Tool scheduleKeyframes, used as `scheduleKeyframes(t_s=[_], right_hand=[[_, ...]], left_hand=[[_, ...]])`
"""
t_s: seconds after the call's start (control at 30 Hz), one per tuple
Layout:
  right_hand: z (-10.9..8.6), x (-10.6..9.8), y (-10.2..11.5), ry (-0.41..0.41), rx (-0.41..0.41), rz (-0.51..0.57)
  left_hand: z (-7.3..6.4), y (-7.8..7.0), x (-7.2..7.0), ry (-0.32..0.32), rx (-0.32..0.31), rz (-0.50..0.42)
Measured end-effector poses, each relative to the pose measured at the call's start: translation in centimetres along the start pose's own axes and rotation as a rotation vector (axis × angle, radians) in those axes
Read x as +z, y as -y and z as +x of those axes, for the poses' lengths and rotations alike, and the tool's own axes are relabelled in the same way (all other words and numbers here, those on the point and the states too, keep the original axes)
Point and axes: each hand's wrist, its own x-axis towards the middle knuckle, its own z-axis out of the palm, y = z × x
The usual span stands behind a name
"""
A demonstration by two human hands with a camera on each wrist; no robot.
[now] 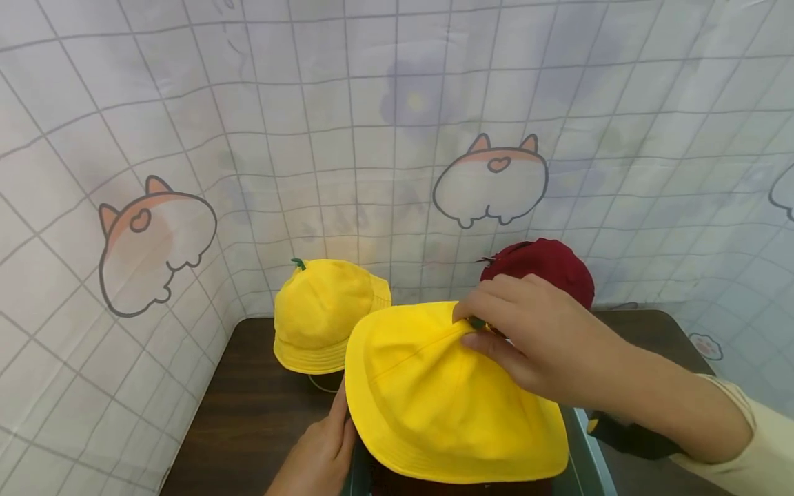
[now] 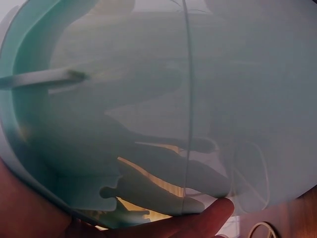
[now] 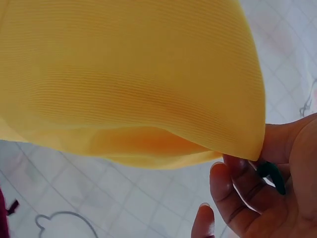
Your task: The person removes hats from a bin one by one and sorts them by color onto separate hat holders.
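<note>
Looking down through the head camera, I find a blue-green container (image 1: pixel 593 444) nearest, its right rim showing over the dark table (image 1: pixel 248 420). The left hand (image 1: pixel 318 446) lies along the container's left side, fingers extended and touching the wall in my left wrist view. Over the container hangs a yellow hat (image 1: pixel 453 406), brim toward the near side and top toward the far right; I cannot tell whether the brim touches the rim. The right hand (image 1: pixel 536 337) pinches the green tab (image 1: pixel 476 322) at that hat's top between thumb and fingers. Farther left, a second yellow hat (image 1: pixel 325 313) with a green stem sits above a thin ring (image 1: pixel 322 387). Far right, partly behind the right hand, I see a maroon hat (image 1: pixel 555 269). Farthest is a gridded backdrop (image 1: pixel 316 138) with cartoon animals.
</note>
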Motion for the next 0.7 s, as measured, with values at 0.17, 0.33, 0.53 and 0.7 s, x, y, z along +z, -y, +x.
scheduleKeyframes(t_s=[0.17,0.33,0.53,0.7], right_hand=[[2.5,-0.9,-0.6,0.008,0.040,0.019],[5.0,-1.1,-1.4,-0.017,0.047,0.051],[8.6,-0.9,-2.5,-0.064,-0.004,0.077],[12.1,-0.2,-3.0,-0.064,-0.015,0.096]], left_hand=[[0.0,0.1,0.0,0.045,-0.088,-0.046],[0.4,0.1,0.2,0.035,-0.077,-0.056],[0.5,0.2,0.4,-0.025,0.001,0.023],[0.3,0.0,0.3,-0.058,0.039,0.038]])
